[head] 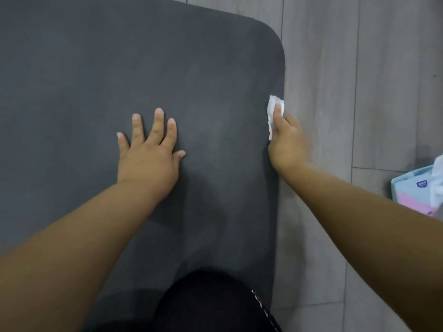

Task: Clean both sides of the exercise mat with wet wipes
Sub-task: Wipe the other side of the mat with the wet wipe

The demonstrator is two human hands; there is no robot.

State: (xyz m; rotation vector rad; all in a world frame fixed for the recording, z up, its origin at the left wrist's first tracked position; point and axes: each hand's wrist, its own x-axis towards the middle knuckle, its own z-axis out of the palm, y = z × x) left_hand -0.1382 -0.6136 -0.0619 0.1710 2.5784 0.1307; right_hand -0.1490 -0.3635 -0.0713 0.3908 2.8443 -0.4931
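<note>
Dark grey exercise mat (pixel 119 68) lies flat on the grey plank floor (pixel 323 92), and we judge its upper face mid-clean, the underside left to do: our left hand (pixel 148 159) presses it with fingers spread, our right hand (pixel 286 142) pinches a crumpled white wet wipe (pixel 273 109) at its right edge.

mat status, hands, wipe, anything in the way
Left hand flat on mat, fingers spread. Right hand grips wipe at mat's right edge. Wipes pack on floor to the right, off the mat.
</note>
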